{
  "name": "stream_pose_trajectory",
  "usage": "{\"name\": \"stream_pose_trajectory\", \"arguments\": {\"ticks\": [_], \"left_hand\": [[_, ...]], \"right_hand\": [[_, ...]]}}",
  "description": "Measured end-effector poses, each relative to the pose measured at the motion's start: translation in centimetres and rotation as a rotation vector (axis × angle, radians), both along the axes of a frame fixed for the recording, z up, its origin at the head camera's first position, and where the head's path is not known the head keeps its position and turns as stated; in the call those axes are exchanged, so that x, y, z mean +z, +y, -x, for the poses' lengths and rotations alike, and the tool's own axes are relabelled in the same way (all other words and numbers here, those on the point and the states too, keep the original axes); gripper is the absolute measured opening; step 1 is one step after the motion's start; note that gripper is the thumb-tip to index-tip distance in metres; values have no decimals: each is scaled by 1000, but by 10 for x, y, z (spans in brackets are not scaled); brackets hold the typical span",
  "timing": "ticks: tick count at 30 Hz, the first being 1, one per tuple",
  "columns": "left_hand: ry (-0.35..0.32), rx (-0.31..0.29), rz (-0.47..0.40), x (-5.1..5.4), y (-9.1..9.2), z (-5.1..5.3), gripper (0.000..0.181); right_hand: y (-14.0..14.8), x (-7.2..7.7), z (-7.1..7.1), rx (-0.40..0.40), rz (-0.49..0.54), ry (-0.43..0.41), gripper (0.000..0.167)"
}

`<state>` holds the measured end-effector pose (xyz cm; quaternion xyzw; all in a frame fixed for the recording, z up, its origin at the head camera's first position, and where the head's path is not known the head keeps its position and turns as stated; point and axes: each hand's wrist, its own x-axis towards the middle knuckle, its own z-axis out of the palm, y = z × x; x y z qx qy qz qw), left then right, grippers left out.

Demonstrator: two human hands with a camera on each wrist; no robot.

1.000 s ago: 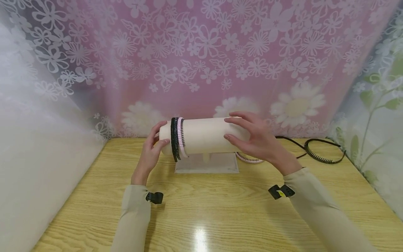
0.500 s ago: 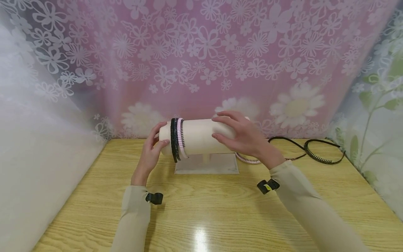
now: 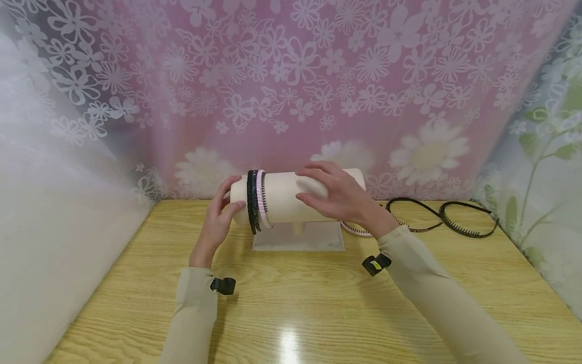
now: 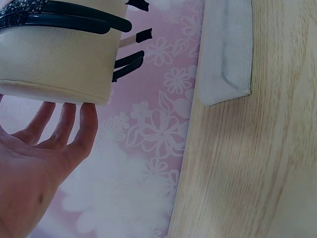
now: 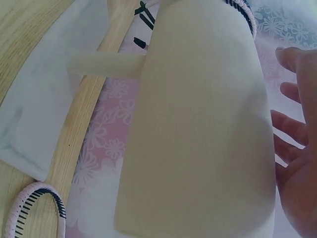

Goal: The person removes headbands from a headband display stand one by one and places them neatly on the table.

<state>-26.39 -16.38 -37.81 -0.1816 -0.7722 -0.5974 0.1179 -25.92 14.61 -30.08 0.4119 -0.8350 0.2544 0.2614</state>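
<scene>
A cream cylindrical headband stand (image 3: 284, 199) lies across the head view on a pale base (image 3: 297, 242). Dark glittery headbands (image 3: 252, 202) and a pink toothed headband (image 3: 260, 194) sit side by side round its left part. My left hand (image 3: 212, 227) grips the stand's left end, thumb in front; in the left wrist view its fingers (image 4: 86, 124) touch the end rim. My right hand (image 3: 341, 197) hovers over the roll's right half, fingers relaxed and holding nothing. Beside the roll (image 5: 198, 129), the right wrist view shows those loose fingers; whether they touch it I cannot tell.
On the table (image 3: 291, 303), right of the base, lie a pink toothed headband (image 3: 356, 232), a dark thin headband (image 3: 414, 200) and a black toothed headband (image 3: 468, 233). A flowered pink curtain (image 3: 282, 101) hangs behind, with pale sheets at both sides.
My right hand has slid left along the roll from its right end, uncovering that end and more of the headbands on the table. The left hand has stayed in place.
</scene>
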Motion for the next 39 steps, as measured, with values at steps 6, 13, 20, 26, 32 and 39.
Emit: {"name": "stream_pose_trajectory", "arguments": {"ticks": [6, 13, 20, 26, 32, 39], "left_hand": [[-3, 4, 3, -2, -1, 0, 55], [6, 7, 7, -2, -1, 0, 55], [5, 5, 7, -1, -1, 1, 55], [1, 5, 3, -1, -1, 0, 56], [1, -9, -10, 0, 0, 0, 55], [12, -12, -9, 1, 0, 1, 55]], "right_hand": [[-7, -1, 4, -2, -19, -13, 47], [-16, 1, 8, -18, -59, -6, 51], [-27, 7, 11, -125, -170, -38, 62], [-38, 12, 11, -151, -222, -120, 70], [-46, 10, 14, -161, -255, -114, 71], [-52, 8, 14, -230, -322, -109, 74]]}}
